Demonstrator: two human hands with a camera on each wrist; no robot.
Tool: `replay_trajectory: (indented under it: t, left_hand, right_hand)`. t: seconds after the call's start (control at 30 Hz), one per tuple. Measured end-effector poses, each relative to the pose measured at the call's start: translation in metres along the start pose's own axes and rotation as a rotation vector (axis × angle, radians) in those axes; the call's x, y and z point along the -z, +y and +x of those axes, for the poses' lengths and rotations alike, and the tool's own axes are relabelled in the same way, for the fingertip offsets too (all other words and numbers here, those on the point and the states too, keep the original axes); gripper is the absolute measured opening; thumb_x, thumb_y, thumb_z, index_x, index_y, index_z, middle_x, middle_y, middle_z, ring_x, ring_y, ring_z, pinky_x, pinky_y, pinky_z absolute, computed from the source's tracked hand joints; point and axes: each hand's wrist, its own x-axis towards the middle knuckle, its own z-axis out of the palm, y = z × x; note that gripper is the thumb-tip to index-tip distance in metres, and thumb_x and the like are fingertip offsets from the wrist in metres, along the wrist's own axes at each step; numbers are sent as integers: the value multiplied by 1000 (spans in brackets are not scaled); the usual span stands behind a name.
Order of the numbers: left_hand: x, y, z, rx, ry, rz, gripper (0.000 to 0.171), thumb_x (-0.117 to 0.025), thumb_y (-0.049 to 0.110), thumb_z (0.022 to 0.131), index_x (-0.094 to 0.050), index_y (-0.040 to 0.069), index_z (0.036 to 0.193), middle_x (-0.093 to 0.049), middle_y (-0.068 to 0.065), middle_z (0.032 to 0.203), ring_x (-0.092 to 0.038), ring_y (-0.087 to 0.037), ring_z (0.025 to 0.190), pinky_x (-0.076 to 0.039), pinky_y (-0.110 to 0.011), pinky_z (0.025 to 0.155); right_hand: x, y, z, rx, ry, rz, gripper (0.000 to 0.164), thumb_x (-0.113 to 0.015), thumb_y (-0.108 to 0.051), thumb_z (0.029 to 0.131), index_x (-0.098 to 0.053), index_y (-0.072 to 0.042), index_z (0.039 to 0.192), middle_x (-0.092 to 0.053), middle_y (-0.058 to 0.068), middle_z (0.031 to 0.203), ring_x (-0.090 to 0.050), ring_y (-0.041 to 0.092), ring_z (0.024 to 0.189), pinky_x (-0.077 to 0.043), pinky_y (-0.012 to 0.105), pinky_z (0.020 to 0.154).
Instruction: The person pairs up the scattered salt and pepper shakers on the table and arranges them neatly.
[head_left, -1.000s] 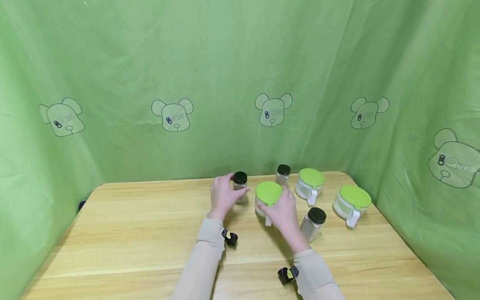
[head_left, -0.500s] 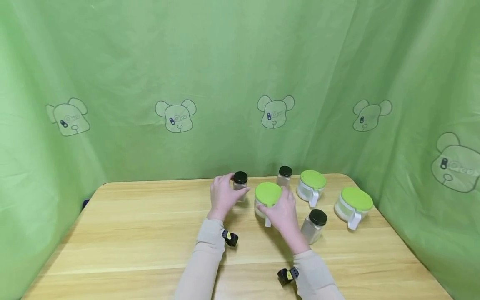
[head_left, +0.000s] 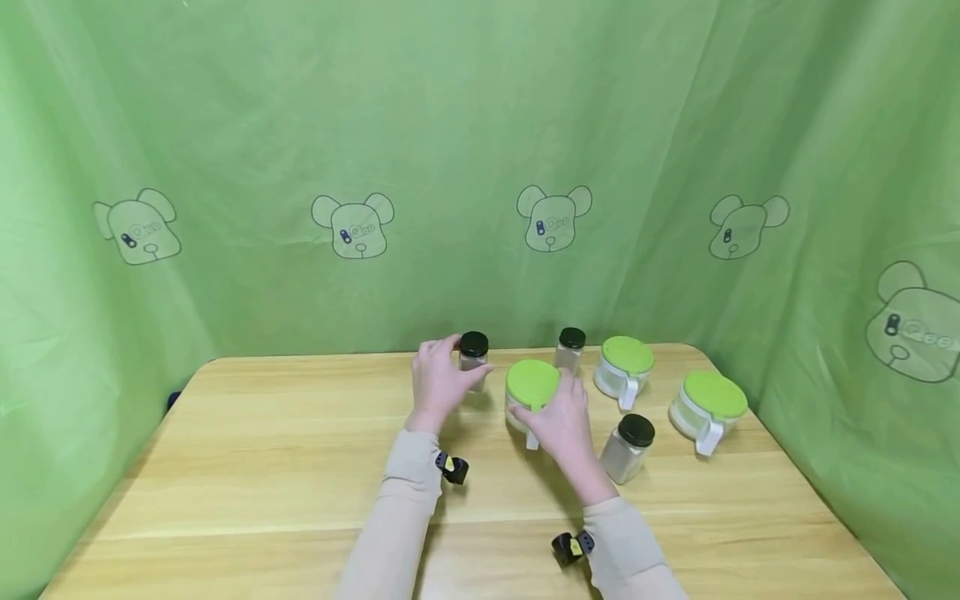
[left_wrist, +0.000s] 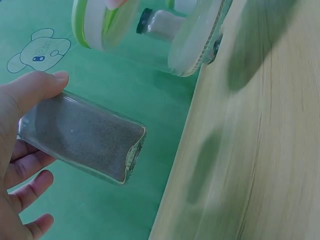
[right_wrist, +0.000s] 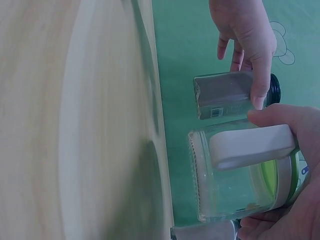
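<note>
My left hand [head_left: 438, 379] grips a square glass spice jar with a black lid [head_left: 473, 344] between thumb and fingers. Dark powder fills that spice jar [left_wrist: 85, 132] in the left wrist view, and its base is off the wooden table. Just to its right, my right hand [head_left: 562, 417] holds a clear glass seasoning pot with a green lid [head_left: 532, 383] around its lid end. The pot's white handle [right_wrist: 252, 146] shows in the right wrist view. This pot also hangs above the tabletop, its shadow apart from it. Some fingers of each hand are hidden in the head view.
On the wooden table [head_left: 262, 467], a black-lidded spice jar [head_left: 627, 450] stands right of my right wrist and another spice jar [head_left: 570, 350] near the back edge. Two more green-lidded pots [head_left: 626, 371] stand at the right. A green curtain [head_left: 450, 167] encloses the table.
My left hand and its spice jar have shifted slightly left and away from me. The right hand with the seasoning pot has moved a little left. Both grips look the same.
</note>
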Motion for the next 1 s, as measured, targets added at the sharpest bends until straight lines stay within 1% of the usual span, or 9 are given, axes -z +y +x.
replay_trajectory:
  t: [0.17, 0.3, 0.47, 0.63, 0.8, 1.0]
  left_hand:
    - [8, -1, 0, 6, 6, 22, 80, -80, 57, 69, -60, 8, 129, -67, -8, 125, -52, -28, 116, -36, -46, 106]
    - [14, -3, -2, 0, 24, 36, 79, -81, 57, 69, -62, 7, 127, -68, -9, 123, -53, -28, 115, -36, -47, 105]
    - [20, -5, -7, 3, 42, 22, 75, -82, 54, 69, -62, 7, 125, -69, -9, 121, -53, -28, 114, -36, -47, 105]
    - [24, -9, -13, 22, 49, 2, 75, -83, 51, 69, -62, 7, 126, -68, -9, 122, -53, -29, 115, -36, -48, 106]
    - [31, -12, -18, 24, 62, 13, 77, -83, 52, 68, -62, 6, 126, -68, -10, 122, -53, -30, 115, -37, -48, 105]
    - [37, -21, -23, 25, 69, 32, 78, -83, 52, 69, -61, 5, 127, -68, -11, 123, -53, -31, 116, -36, -50, 106]
  right_hand:
    - [0, -5, -1, 1, -8, 7, 101, -86, -36, 66, -31, 7, 140, -44, 29, 133, -44, 44, 123, -42, 61, 103]
    - [0, -8, -2, 11, -9, 8, 101, -86, -36, 66, -32, 7, 139, -44, 29, 132, -44, 43, 122, -42, 60, 103]
    - [-2, -10, -5, 15, -11, 18, 102, -86, -36, 66, -31, 7, 141, -44, 29, 133, -43, 44, 124, -41, 61, 104]
    - [-6, -12, -8, 12, -25, 27, 105, -86, -37, 66, -30, 6, 142, -43, 29, 136, -43, 44, 126, -41, 62, 104]
    - [-11, -15, -12, 29, -27, 43, 102, -86, -37, 65, -32, 6, 140, -45, 27, 133, -43, 41, 124, -42, 60, 104]
    - [-16, -23, -17, 55, -31, 55, 102, -87, -36, 65, -33, 6, 141, -45, 26, 132, -44, 40, 124, -43, 59, 103]
